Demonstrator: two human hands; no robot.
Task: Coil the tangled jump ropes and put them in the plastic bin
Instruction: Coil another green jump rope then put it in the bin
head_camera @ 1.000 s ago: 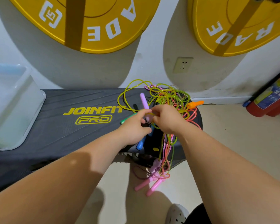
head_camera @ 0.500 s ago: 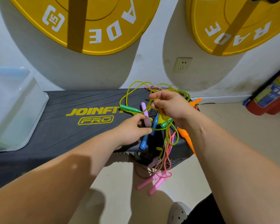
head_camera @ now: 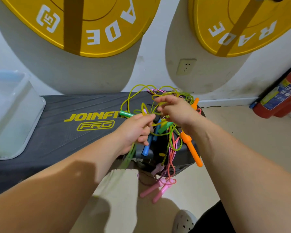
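Your left hand [head_camera: 134,130] pinches a yellow-green cord of the tangled jump ropes [head_camera: 165,127]. Your right hand [head_camera: 176,110], just beside it, curls its fingers round loops of the same tangle. The ropes lie at the right end of the counter [head_camera: 57,118], with an orange handle [head_camera: 192,149] and pink handles [head_camera: 155,190] dangling over its near edge. The plastic bin [head_camera: 15,123] sits at the counter's left end, well apart.

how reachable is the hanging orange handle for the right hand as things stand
Probably yes: the orange handle hangs uncovered just below the wrist of the right hand, though that hand is pinching yellow-green cord and would likely need to let go first.
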